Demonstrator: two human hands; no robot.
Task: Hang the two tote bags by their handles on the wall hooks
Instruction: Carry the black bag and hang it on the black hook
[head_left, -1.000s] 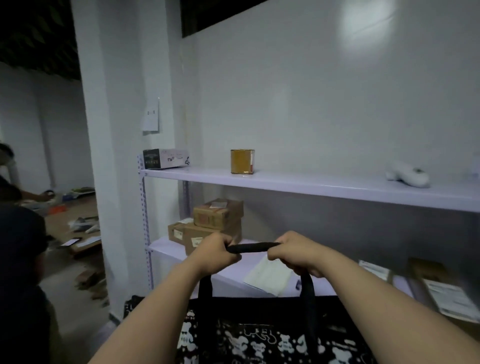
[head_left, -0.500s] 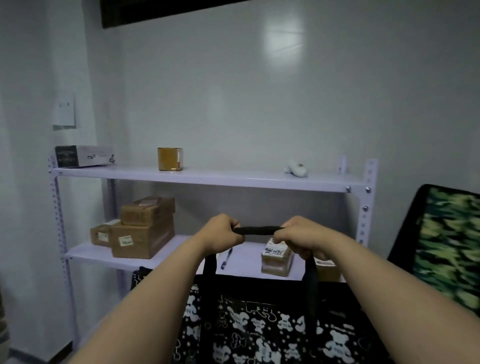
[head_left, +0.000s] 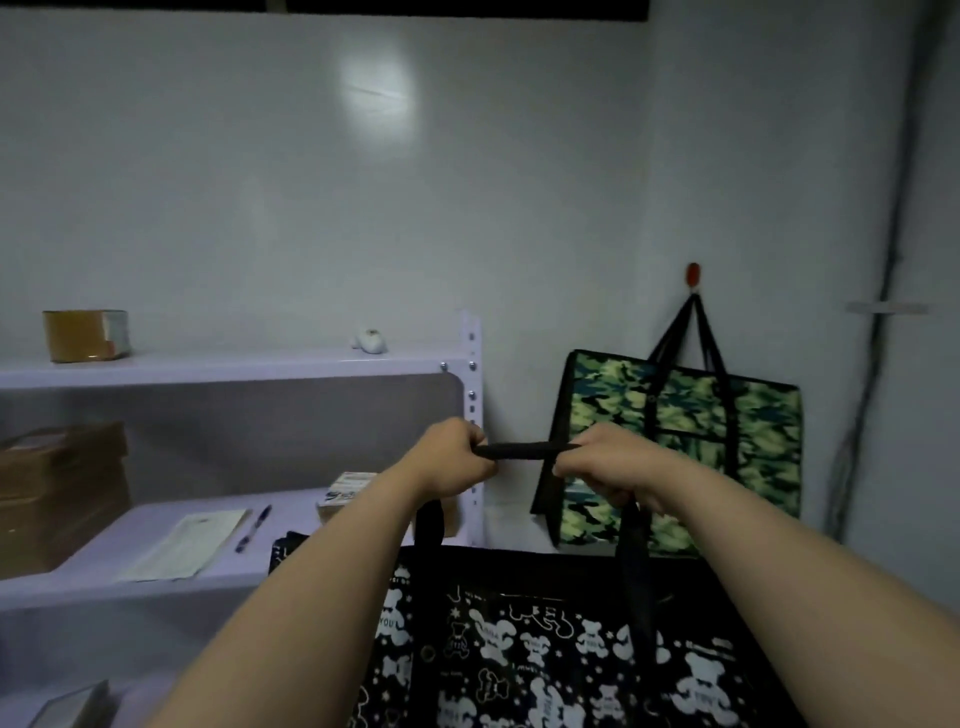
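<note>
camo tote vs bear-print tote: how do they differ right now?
The camo tote hangs from the red wall hook; the bear-print tote is held up by its handle in the left hand and right hand. Camo is green-patterned; bear-print is black with white bears. Both have black strap handles.

The tote bag (head_left: 545, 660) in the foreground is black with a white teddy-bear and star print, and its handles (head_left: 527, 451) are plain black. The hanging tote bag (head_left: 680, 441) is camouflage in light green, dark green and black, with black trim and black straps. Its wall hook (head_left: 693, 274) is red-orange. The shelving unit (head_left: 234, 366) is white, and so is the wall (head_left: 311, 182). The tin (head_left: 85, 335) is amber-gold. The cardboard boxes (head_left: 62, 493) are brown. The pen (head_left: 253, 527) is dark blue.
</note>
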